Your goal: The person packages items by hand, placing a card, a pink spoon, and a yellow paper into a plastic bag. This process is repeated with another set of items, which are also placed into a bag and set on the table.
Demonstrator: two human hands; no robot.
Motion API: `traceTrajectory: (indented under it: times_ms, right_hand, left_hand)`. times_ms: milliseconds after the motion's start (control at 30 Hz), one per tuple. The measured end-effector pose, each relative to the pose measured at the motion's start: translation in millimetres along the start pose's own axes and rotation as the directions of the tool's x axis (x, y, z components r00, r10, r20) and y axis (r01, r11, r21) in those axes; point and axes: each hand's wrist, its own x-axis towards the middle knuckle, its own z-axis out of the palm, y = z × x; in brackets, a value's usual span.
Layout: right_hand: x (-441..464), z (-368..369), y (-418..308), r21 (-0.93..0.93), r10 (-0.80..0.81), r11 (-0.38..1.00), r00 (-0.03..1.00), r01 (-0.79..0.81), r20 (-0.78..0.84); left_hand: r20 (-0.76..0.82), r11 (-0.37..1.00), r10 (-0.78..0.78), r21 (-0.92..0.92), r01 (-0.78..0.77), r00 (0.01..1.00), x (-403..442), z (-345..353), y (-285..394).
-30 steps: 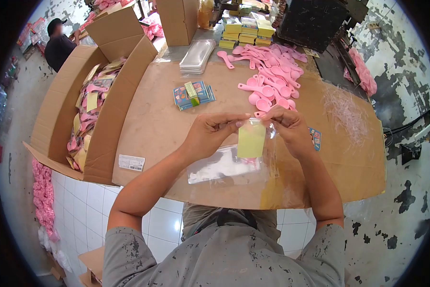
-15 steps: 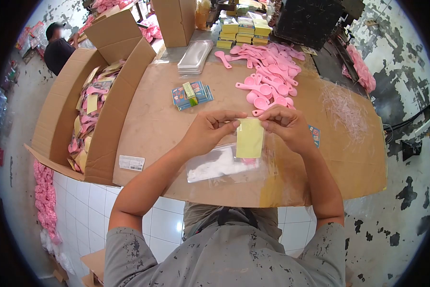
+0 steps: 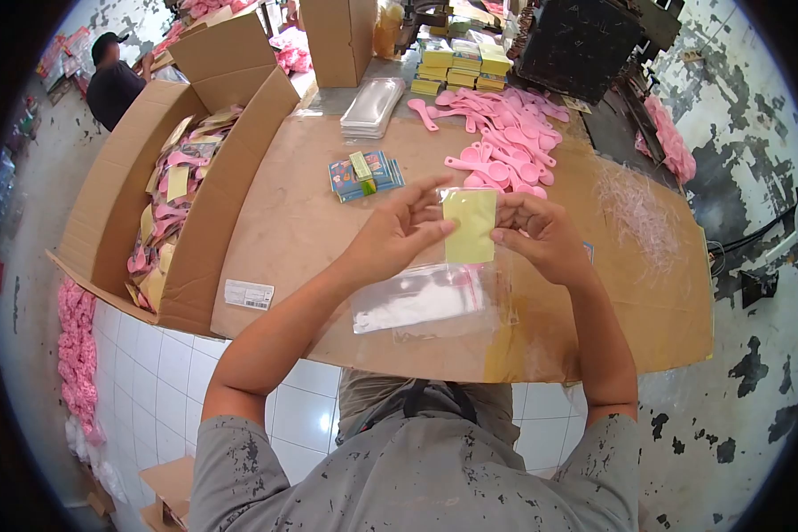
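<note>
Both hands hold a pale yellow card [image 3: 470, 227] upright above the table, with clear plastic bag film around it. My left hand [image 3: 400, 232] pinches its left edge, thumb in front and fingers behind. At the right edge, my right hand [image 3: 541, 236] grips it between thumb and curled fingers. Below the card lie flat clear plastic bags [image 3: 416, 300] on the cardboard-covered table [image 3: 279, 222]. Just beyond the hands spreads a pile of pink measuring spoons [image 3: 505, 146]. A bundle of blue printed cards [image 3: 385, 172] with a yellow-green piece on top sits beyond my left hand.
At left stands an open carton [image 3: 186, 239] filled with bagged pink spoons and cards. Stacked clear bags [image 3: 372, 108] and card stacks [image 3: 452, 66] are at the back. Plastic strips [image 3: 638, 208] lie at right. A person [image 3: 115, 84] is at far left.
The yellow card has risen slightly, away from the bags below it. My hands have shifted from its top corners down to its side edges.
</note>
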Motion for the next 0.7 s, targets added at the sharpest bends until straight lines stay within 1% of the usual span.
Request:
traceTrajectory:
  times_ms: [33,67,133,167,233,267,300,333,400,467,500,533,567,600,633,667,700]
  right_hand:
    - [0.6,0.1,-8.3,-0.015,-0.033,0.999,0.999,0.033,-0.001]
    - [1.4,-0.1,-14.0,-0.029,-0.066,0.997,0.998,0.066,-0.001]
    - [1.4,-7.1,-17.9,0.014,-0.034,0.999,0.998,0.034,-0.049]
    - [0.3,-13.0,-18.4,0.037,-0.016,0.999,0.997,0.018,-0.071]
    - [-5.8,-32.6,-14.6,-0.218,-0.040,0.976,0.990,0.010,-0.136]
    - [-10.1,-43.2,-13.1,-0.341,-0.058,0.940,0.984,-0.003,-0.168]
    - [-14.4,-51.4,-15.2,-0.388,-0.050,0.921,0.978,-0.033,-0.202]
    - [-20.0,-58.0,-18.8,-0.431,-0.043,0.900,0.970,-0.065,-0.238]
    - [-32.6,-74.4,-16.8,-0.533,-0.043,0.835,0.951,-0.135,-0.307]
    - [-43.0,-93.9,-8.5,-0.648,-0.062,0.734,0.931,-0.202,-0.360]
    - [-48.5,-100.7,-5.6,-0.711,-0.071,0.671,0.937,-0.209,-0.343]
    - [-55.0,-106.7,-3.2,-0.769,-0.079,0.602,0.942,-0.215,-0.326]
    - [-60.6,-111.0,-0.9,-0.820,-0.087,0.528,0.946,-0.221,-0.311]
    - [-65.3,-114.1,2.4,-0.817,-0.062,0.534,0.953,-0.219,-0.296]
    - [-69.3,-116.9,6.5,-0.813,-0.037,0.539,0.959,-0.218,-0.281]
    - [-71.6,-119.4,10.5,-0.810,-0.013,0.545,0.964,-0.218,-0.267]
    - [-71.8,-122.0,15.1,-0.786,0.034,0.563,0.957,-0.257,-0.289]
  left_hand:
    - [0.060,1.000,0.001,0.025,-0.003,0.998,0.0,-3.1,-3.6]
    - [0.108,0.996,-0.073,0.054,0.068,0.991,0.2,-5.5,0.2]
    - [0.189,0.971,-0.224,0.124,0.203,0.956,0.6,-15.4,13.5]
    - [0.088,0.983,-0.168,0.092,0.160,0.982,1.0,-20.5,19.5]
    - [-0.116,0.997,-0.055,0.043,0.060,0.992,5.3,-33.5,30.0]
    - [-0.328,0.998,0.060,0.027,-0.054,0.943,8.6,-47.5,34.8]
    - [-0.464,0.985,0.149,-0.013,-0.175,0.873,14.0,-55.6,40.4]
    - [-0.585,0.954,0.233,-0.017,-0.298,0.777,19.6,-63.7,46.2]
    - [-0.707,0.835,0.328,-0.093,-0.542,0.627,25.9,-65.6,62.0]
    - [-0.612,0.947,0.271,0.032,-0.319,0.743,25.4,-73.4,34.6]
    - [-0.567,0.974,0.225,0.104,-0.202,0.793,26.3,-71.1,26.3]
    - [-0.443,0.977,0.130,0.210,-0.038,0.887,19.4,-63.2,15.6]
    - [-0.273,0.903,0.088,0.428,0.039,0.958,14.2,-53.1,10.1]
    - [-0.109,0.773,0.000,0.630,0.069,0.994,9.9,-43.1,5.5]
    - [0.016,0.675,-0.024,0.738,0.004,1.000,5.1,-31.5,2.2]
    - [0.136,0.565,-0.064,0.822,-0.077,0.989,1.4,-22.3,-0.1]
    - [0.186,0.539,-0.064,0.833,-0.123,0.980,-0.7,-17.6,-3.3]
